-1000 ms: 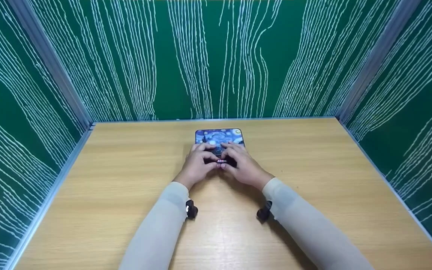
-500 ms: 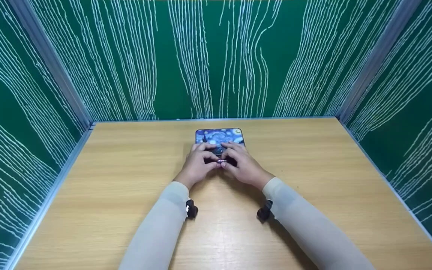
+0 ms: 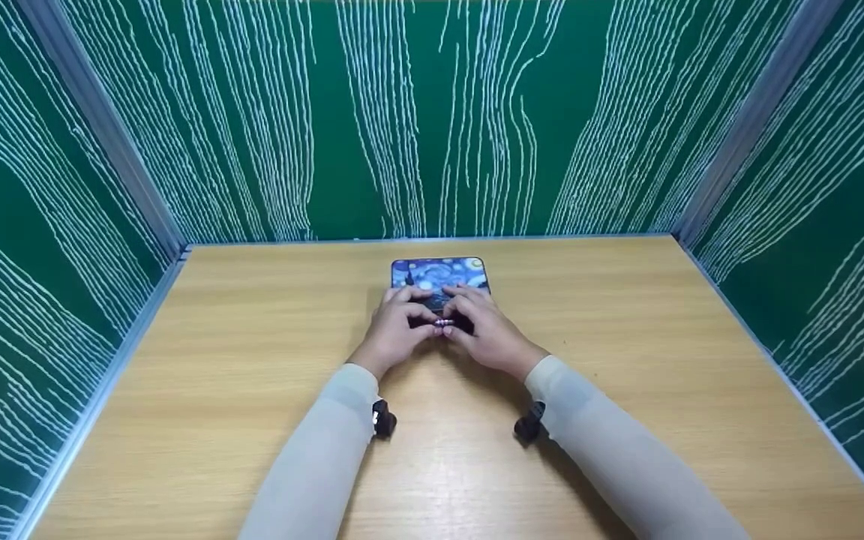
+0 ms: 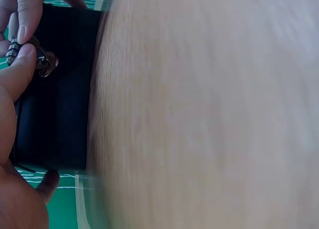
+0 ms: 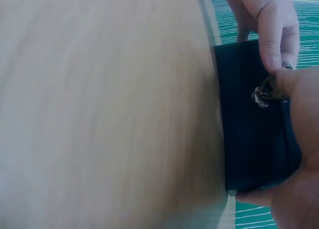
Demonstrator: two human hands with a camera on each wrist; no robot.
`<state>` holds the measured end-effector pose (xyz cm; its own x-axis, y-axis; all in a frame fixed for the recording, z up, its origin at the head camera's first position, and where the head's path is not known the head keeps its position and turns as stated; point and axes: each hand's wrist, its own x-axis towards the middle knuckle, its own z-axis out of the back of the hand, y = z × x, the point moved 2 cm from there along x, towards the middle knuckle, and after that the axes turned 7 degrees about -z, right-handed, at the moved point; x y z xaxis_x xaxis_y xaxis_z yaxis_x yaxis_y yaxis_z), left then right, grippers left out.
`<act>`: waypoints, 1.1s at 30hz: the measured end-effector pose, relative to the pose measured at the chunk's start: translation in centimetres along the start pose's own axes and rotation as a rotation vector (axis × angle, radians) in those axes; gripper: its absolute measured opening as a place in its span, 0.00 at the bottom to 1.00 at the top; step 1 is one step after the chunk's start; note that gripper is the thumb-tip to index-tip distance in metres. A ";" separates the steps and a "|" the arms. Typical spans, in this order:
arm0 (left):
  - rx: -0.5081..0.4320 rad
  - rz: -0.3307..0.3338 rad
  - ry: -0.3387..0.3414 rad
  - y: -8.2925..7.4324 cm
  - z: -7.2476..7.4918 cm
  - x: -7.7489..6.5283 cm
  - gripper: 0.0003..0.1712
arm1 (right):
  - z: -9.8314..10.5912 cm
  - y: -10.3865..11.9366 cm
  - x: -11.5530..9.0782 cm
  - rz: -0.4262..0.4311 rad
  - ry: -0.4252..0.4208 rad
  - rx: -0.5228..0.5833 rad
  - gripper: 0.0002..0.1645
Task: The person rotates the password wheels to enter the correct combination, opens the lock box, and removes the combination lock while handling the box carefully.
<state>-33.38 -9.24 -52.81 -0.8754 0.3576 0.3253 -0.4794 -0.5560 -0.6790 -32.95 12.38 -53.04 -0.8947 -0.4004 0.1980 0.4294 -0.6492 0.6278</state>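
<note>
A black box (image 4: 60, 119) with a rounded lid (image 3: 439, 271) printed in a blue, swirling night-sky picture stands near the back of the table. From a metal clasp on its front hangs a small combination padlock (image 3: 443, 322), its ridged number dials (image 4: 13, 51) showing between the fingertips. My left hand (image 3: 393, 331) pinches one end of the padlock, with other fingers along the box's left side and lid. The padlock's other end is pinched by my right hand (image 3: 493, 337), whose remaining fingers lie over the lid and right side. The digits are too small to read.
The wooden table (image 3: 252, 360) reaches toward me from the box. Green walls (image 3: 432, 135) with wavy white lines enclose its back and both sides, joined by grey corner posts (image 3: 94, 112). A small black camera (image 3: 383, 420) sits at each wrist.
</note>
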 end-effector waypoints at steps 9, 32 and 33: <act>-0.002 -0.007 0.006 0.0 0.1 0.0 0.04 | 0.0 0.1 -0.1 0.017 -0.009 -0.012 0.09; -0.011 0.005 -0.002 0.2 -0.1 0.1 0.03 | 0.0 0.2 -0.1 0.010 -0.003 -0.001 0.10; -0.012 0.004 -0.003 0.2 -0.1 0.0 0.03 | 0.0 0.2 -0.1 0.010 -0.004 -0.001 0.10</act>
<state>-33.54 -9.30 -53.01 -0.8776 0.3531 0.3241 -0.4748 -0.5482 -0.6885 -32.75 12.33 -52.92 -0.8909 -0.4041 0.2072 0.4384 -0.6459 0.6250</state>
